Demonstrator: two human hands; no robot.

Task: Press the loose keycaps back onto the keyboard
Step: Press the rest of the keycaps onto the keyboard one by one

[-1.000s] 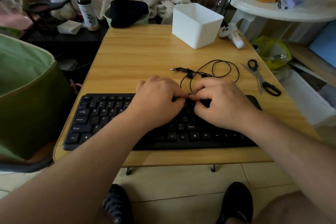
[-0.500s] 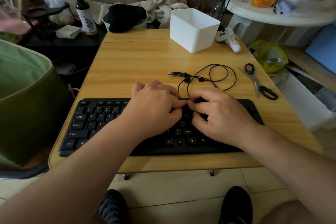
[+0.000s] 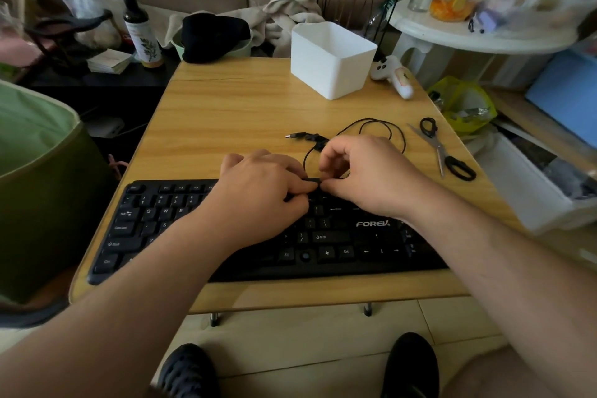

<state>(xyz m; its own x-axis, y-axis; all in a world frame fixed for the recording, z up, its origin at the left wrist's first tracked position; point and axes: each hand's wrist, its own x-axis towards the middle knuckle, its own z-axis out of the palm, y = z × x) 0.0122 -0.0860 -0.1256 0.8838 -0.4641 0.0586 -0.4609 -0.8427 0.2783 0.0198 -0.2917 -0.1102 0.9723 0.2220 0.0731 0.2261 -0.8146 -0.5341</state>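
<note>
A black keyboard [image 3: 326,237] lies along the near edge of the wooden table [image 3: 232,113]. Both hands meet over its top row, a little right of the middle. My left hand [image 3: 258,194] has its fingers curled down, and their tips hold one end of a small black keycap [image 3: 311,179]. My right hand [image 3: 368,174] pinches the other end between thumb and forefinger, the remaining fingers curled above it. The hands hide the keys under them, so I cannot see the socket below the keycap.
The keyboard's black cable [image 3: 371,129] coils just behind my right hand. Black-handled scissors [image 3: 442,149] lie at the right edge. A white bin [image 3: 332,58] and a white game controller [image 3: 395,77] stand at the back. A green bag [image 3: 38,178] stands left of the table.
Both hands have shifted slightly up the keyboard to its top row. My right hand's fingers have lifted and curled more, and the FOREV logo below it now shows.
</note>
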